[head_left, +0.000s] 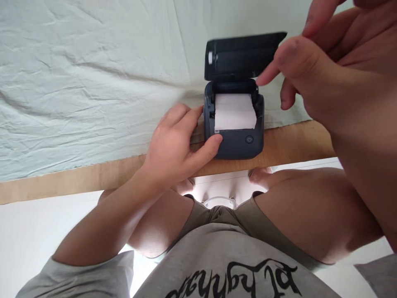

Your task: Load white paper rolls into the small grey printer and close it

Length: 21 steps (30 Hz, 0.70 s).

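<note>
A small dark grey thermal printer (235,145) stands at the front edge of the table with its black lid (240,56) raised. White paper (234,111) lies in its compartment, its right edge looking uneven. My left hand (173,140) grips the printer's left side, thumb on the front top and fingers along the side. Close to the camera, my right hand (328,62) hovers at the lid's right, fingers bent and apart. One fingertip points at the right hinge area; whether it touches cannot be told. I see nothing held in that hand.
A wrinkled pale green cloth (102,82) covers the table, leaving a wooden edge strip (74,178) bare along the front. My bare legs and grey shirt (229,252) are just below that edge. A round power button (249,139) sits on the printer's front right.
</note>
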{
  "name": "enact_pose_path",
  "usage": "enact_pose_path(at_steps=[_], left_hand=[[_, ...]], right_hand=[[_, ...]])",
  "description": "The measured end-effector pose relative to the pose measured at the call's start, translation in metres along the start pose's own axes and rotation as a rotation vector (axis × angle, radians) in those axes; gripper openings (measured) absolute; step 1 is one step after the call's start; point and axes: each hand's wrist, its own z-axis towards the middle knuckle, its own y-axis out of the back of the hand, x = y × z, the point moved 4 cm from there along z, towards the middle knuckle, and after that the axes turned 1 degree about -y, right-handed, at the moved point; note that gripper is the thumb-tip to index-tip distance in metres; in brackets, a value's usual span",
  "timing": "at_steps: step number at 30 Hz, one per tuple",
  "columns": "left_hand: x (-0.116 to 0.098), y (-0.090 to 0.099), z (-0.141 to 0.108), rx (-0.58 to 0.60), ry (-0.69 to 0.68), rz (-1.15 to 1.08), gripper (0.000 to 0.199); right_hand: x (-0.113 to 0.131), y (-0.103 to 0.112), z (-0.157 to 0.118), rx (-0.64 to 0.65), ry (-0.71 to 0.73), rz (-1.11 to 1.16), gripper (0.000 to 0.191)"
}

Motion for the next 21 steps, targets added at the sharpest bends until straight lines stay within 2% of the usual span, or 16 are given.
enact_pose_path(at_steps=[3,5,8,12,14,17,21], left_hand=[[-0.002,0.0,0.001,0.004,0.0,0.0,0.052],[-0.004,0.0,0.002,0.009,-0.005,0.003,0.053],[-0.006,0.0,0.004,0.0,-0.015,-0.004,0.059],[-0.005,-0.001,0.003,-0.011,-0.018,-0.031,0.059],[-0.003,-0.001,0.002,-0.019,-0.023,-0.045,0.055],[-0.001,-0.002,0.0,-0.022,-0.024,-0.038,0.053],[-0.001,-0.003,-0.001,-0.009,-0.035,-0.015,0.055]], right_hand=[[0.0,-0.004,0.002,0.032,0.052,-0.068,0.028],[-0.002,-0.009,0.006,0.106,0.084,-0.175,0.022],[-0.011,-0.015,0.014,0.276,0.109,-0.29,0.017],[-0.022,-0.022,0.03,0.528,0.17,-0.36,0.024],[-0.022,-0.026,0.036,0.601,0.175,-0.421,0.028],[-0.014,-0.029,0.04,0.624,0.105,-0.485,0.027],[-0.004,-0.016,0.032,0.498,0.025,-0.389,0.03]])
